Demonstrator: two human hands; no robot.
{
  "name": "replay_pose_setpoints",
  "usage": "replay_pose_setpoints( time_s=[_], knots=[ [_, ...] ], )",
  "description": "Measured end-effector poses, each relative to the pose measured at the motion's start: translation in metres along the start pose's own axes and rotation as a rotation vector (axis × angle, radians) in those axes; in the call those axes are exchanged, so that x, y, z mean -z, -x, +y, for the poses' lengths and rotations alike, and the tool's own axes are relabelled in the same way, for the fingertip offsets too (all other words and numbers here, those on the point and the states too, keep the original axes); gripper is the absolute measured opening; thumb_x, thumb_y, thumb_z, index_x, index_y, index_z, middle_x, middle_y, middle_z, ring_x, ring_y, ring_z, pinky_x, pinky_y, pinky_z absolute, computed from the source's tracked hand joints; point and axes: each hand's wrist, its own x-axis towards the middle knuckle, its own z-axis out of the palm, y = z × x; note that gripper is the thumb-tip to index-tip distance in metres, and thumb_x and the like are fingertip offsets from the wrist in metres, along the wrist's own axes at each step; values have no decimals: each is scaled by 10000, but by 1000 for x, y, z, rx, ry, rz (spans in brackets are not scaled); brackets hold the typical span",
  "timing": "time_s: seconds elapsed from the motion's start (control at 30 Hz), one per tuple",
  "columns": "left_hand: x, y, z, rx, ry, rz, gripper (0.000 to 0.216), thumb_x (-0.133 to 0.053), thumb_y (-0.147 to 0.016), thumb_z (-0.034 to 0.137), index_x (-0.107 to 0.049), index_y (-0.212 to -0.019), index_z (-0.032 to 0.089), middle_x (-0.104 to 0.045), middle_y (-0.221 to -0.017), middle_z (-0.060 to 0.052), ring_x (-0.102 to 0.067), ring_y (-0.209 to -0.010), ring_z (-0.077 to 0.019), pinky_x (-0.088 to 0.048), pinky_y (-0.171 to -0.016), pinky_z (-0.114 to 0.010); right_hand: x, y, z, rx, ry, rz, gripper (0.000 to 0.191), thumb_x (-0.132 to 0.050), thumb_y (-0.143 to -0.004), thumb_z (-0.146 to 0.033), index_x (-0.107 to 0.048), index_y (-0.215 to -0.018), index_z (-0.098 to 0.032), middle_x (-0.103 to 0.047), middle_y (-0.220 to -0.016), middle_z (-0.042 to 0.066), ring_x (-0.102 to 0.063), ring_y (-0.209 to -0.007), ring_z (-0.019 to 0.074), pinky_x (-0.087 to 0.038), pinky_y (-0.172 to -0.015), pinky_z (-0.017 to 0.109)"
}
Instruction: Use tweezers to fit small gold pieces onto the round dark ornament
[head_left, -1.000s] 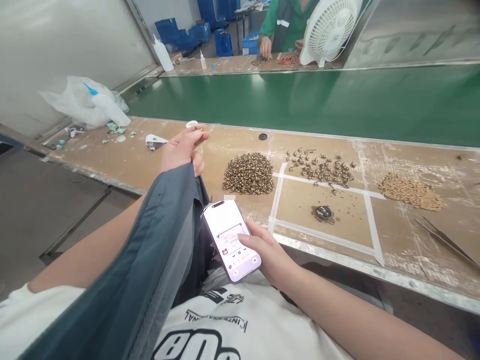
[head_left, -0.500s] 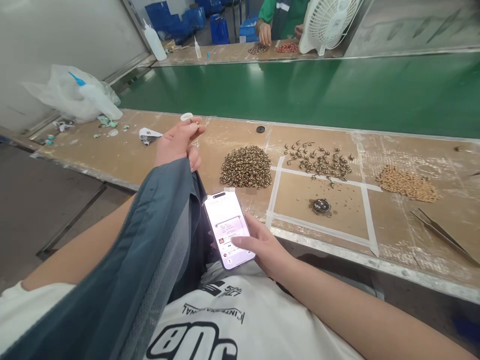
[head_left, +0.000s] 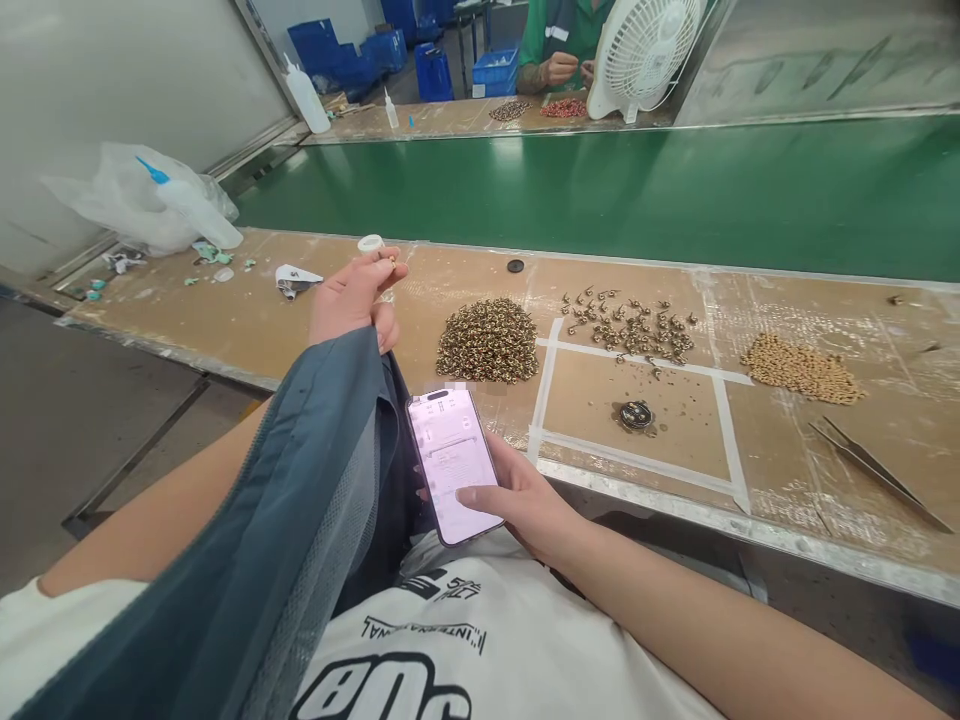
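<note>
My right hand (head_left: pixel 529 505) is wrapped round a smartphone (head_left: pixel 452 450) over my lap, its thumb lying on the lit screen. Above the workbench, my left hand (head_left: pixel 352 300) pinches a small gold-coloured metal piece (head_left: pixel 392 263) between thumb and forefinger; its exact shape is too small to tell. To the right of that hand lies a heap of small brass-coloured metal parts (head_left: pixel 487 340). Farther right are scattered metal pieces with thin stems (head_left: pixel 645 330). A round dark dish (head_left: pixel 636 415) of wet-looking liquid sits inside a white tape frame (head_left: pixel 637 475).
Tweezers (head_left: pixel 881 475) and a pile of small tan pieces (head_left: pixel 802 368) lie at the right. A squeeze bottle (head_left: pixel 199 210) leans on a plastic bag at the left. Beyond the green conveyor belt (head_left: pixel 585 190), a co-worker sits behind a white fan (head_left: pixel 646 55).
The phone's screen content has changed, with my thumb slightly lower on it. Across the belt, the co-worker's hand has left the dark pile and come up beside the other hand. My left hand keeps its pinch.
</note>
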Motion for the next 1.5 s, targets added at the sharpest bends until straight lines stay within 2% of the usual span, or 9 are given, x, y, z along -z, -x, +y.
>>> replay_pose_setpoints(
  time_s=[0.2, 0.3, 0.47, 0.53, 0.63, 0.7, 0.87, 1.17, 1.5],
  knots=[
    [-5, 4, 2, 10, -7, 24, 219, -816, -830, 310, -728, -994, 193, -812, -952, 8, -353, -304, -15, -205, -327, -284, 3, -1, 1, 14, 29, 36, 597, -885, -829, -309, -674, -1386, -279, -766, -1371, 68, -739, -1236, 308, -590, -1025, 448],
    [-7, 6, 2, 16, -11, 32, 216, -819, -828, 307, -733, -987, 189, -822, -954, -7, -359, -303, -14, -216, -323, -267, 5, -2, 3, -8, 32, 73, 573, -884, -814, -329, -699, -1352, -263, -781, -1336, 78, -753, -1200, 318, -591, -1013, 464],
    [-7, 5, -2, 32, -16, 30, 199, -793, -842, 304, -743, -1005, 201, -811, -976, 6, -354, -302, -11, -223, -316, -259, 5, -7, 8, -47, -22, 191, 574, -850, -843, -514, -700, -1306, -210, -820, -1190, 120, -795, -1062, 345, -609, -960, 533],
    [-6, 5, -4, 34, -20, 29, 200, -787, -842, 305, -746, -1011, 206, -809, -982, 9, -354, -298, -13, -213, -312, -268, 5, -8, 10, -28, -20, 204, 590, -852, -850, -549, -685, -1297, -203, -817, -1197, 127, -793, -1073, 344, -618, -943, 525],
    [-6, 3, -5, 42, -23, 21, 228, -805, -824, 318, -741, -1013, 208, -816, -986, 4, -354, -299, -14, -206, -311, -277, 6, -9, 12, 24, -1, 120, 692, -974, -732, -381, -645, -1320, -227, -779, -1325, 115, -748, -1219, 343, -610, -998, 500],
    [-6, 3, -5, 48, -20, 13, 241, -816, -811, 327, -737, -1006, 211, -817, -989, 6, -349, -298, -12, -202, -311, -278, 7, -10, 12, 46, -10, 52, 769, -993, -673, -255, -624, -1348, -242, -748, -1395, 103, -704, -1308, 342, -592, -1053, 495],
    [-6, 3, -6, 56, -12, 24, 239, -814, -801, 321, -743, -1002, 212, -813, -995, 6, -353, -295, -11, -189, -314, -284, 9, -11, 13, 27, -14, 24, 739, -957, -680, -214, -631, -1344, -234, -765, -1355, 98, -710, -1294, 349, -580, -1072, 523],
    [-4, 4, -6, 56, -22, 13, 262, -826, -796, 325, -731, -1008, 205, -800, -1002, -10, -351, -292, -11, -193, -316, -283, 2, -5, 8, -15, 17, 76, 643, -949, -708, -275, -656, -1278, -225, -787, -1300, 90, -737, -1227, 327, -567, -1067, 519],
    [-5, 6, -7, 44, -19, -18, 250, -831, -807, 329, -738, -1006, 207, -801, -961, -3, -348, -291, -14, -198, -319, -285, 3, -7, 11, -62, 31, 236, 502, -887, -794, -496, -748, -1184, -211, -829, -1139, 85, -783, -1016, 292, -586, -888, 418]
  ],
)
